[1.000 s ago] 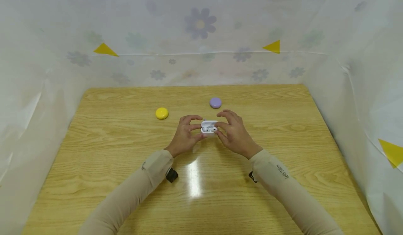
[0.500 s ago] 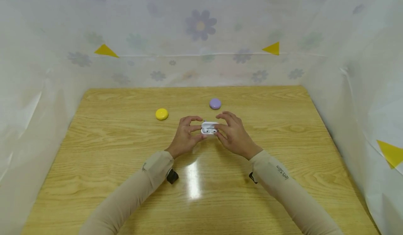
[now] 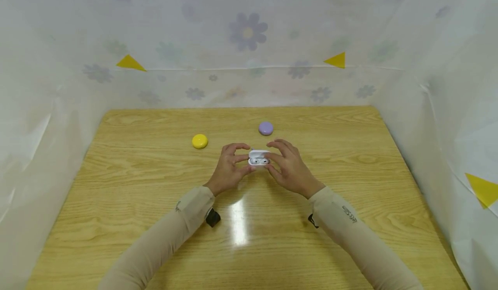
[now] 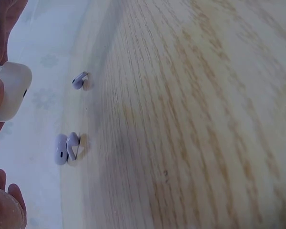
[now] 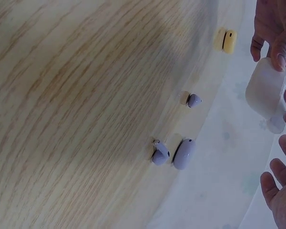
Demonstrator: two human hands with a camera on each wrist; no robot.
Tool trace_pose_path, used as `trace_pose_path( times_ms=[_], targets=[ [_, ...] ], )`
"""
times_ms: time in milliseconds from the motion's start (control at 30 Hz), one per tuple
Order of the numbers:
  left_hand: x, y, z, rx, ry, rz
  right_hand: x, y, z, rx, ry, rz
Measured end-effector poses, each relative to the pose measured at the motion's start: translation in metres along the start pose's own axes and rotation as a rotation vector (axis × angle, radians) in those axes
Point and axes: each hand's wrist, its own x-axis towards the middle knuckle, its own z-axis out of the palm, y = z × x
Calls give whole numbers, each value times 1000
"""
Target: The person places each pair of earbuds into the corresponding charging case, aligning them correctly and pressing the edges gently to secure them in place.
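A white earbud charging case (image 3: 258, 157) is held over the table, lid raised, a white earbud (image 3: 254, 161) in each slot. My left hand (image 3: 229, 167) pinches its left end between thumb and fingers. At the right end, my right hand (image 3: 291, 167) grips with index finger and thumb; the other fingers are lifted away. In the right wrist view, the back of the white case (image 5: 266, 88) faces the camera. Beyond it on the table lie a purple earbud case (image 3: 266, 128) and two loose purple earbuds, one (image 5: 159, 156) beside that case and another (image 5: 194, 100) apart.
A yellow earbud case (image 3: 200, 141) lies shut toward the back left of the wooden table (image 3: 249, 264). White flower-printed sheeting (image 3: 249, 82) rises at the back and both sides, with yellow triangles (image 3: 335, 60) on it. Black straps (image 3: 212, 217) show at the wrists.
Both hands keep their hold on the white case, its lid still raised. The earbuds appear to sit slightly lower in their slots than a second ago; the view has shifted slightly.
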Motion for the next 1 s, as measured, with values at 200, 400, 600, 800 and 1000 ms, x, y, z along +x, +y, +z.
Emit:
trace_pose_path(
  times_ms=[200, 400, 600, 800, 1000],
  targets=[
    [0, 0, 1, 0, 8, -5, 4, 1, -3, -19, -41, 39],
    [1, 0, 1, -12, 8, -32, 1, 6, 1, -71, -142, 92],
    [1, 1, 1, -24, 11, -26, 0, 8, 6, -81, -157, 128],
    [2, 2, 0, -27, 10, -26, -2, 10, 9, -66, -136, 110],
    [2, 0, 0, -33, 9, -28, -2, 11, 9, -56, -132, 103]
  ],
)
